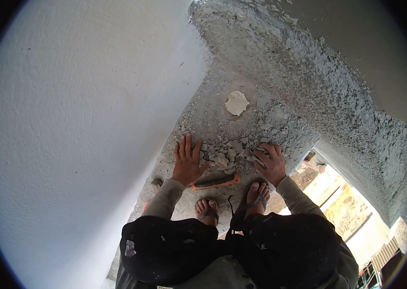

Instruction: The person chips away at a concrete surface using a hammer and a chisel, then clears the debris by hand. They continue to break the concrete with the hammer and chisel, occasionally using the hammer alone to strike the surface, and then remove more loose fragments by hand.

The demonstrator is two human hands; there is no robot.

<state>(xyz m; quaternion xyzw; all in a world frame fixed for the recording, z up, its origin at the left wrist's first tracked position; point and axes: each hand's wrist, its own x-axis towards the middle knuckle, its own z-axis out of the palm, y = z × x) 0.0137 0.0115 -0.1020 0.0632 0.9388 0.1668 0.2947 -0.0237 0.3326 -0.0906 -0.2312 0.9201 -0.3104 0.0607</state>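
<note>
My left hand (187,164) lies palm down at the left side of a pile of broken plaster chips (230,153), fingers spread and thumb out toward the pieces. At the pile's right side, my right hand (272,164) rests with its fingers slightly bent and apart, fingertips right at the chips. Between my hands and my feet lies an orange tool with a black grip (215,183), touched by neither hand. A small grey object (157,183) sits beside my left forearm, partly hidden by it.
A smooth white wall (78,120) rises on the left. Rough grey plaster (309,62) covers the wall along the right. Ahead, a pale round patch (236,103) marks the dusty concrete floor (203,111). My sandalled feet (256,195) stand near an opening (343,197) at lower right.
</note>
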